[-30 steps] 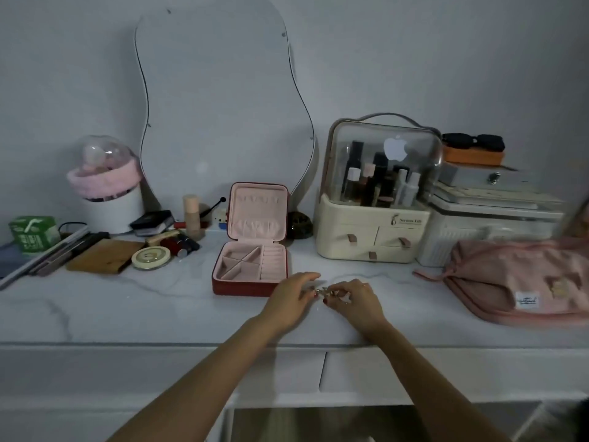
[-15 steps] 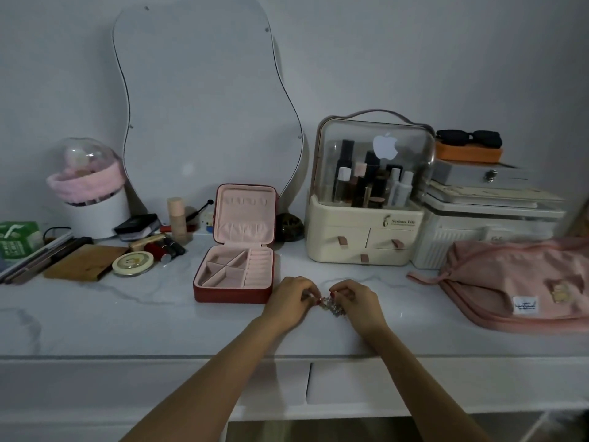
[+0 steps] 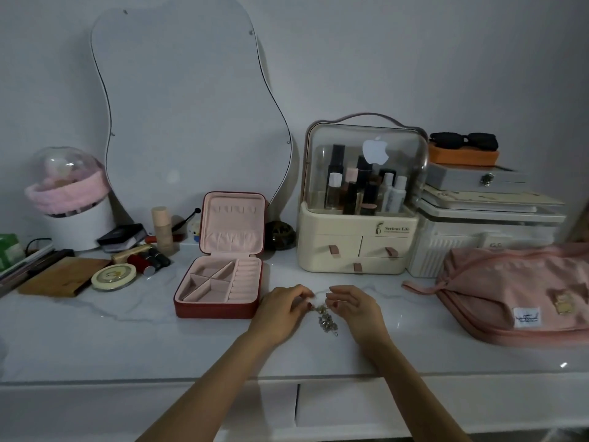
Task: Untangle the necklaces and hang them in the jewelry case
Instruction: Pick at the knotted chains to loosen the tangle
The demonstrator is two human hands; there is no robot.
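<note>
A tangled clump of silvery necklaces (image 3: pixel 325 319) hangs between my two hands just above the white marble tabletop. My left hand (image 3: pixel 282 309) pinches the clump from the left, and my right hand (image 3: pixel 355 306) pinches it from the right. Part of the chains is hidden by my fingers. The red jewelry case (image 3: pixel 220 309) stands open just left of my left hand, its pink lid upright with small hooks and a pocket, its tray compartments empty.
A cream cosmetics organiser (image 3: pixel 358 247) stands behind my hands. A pink pouch (image 3: pixel 516 291) lies at the right. Lipsticks (image 3: pixel 148 261), a round tin (image 3: pixel 113 276) and a wooden board (image 3: pixel 63 275) sit at the left. A curvy mirror (image 3: pixel 188 116) leans on the wall.
My hands have drawn slightly apart and lifted, so the necklace clump now dangles visibly between them. The view has shifted a little.
</note>
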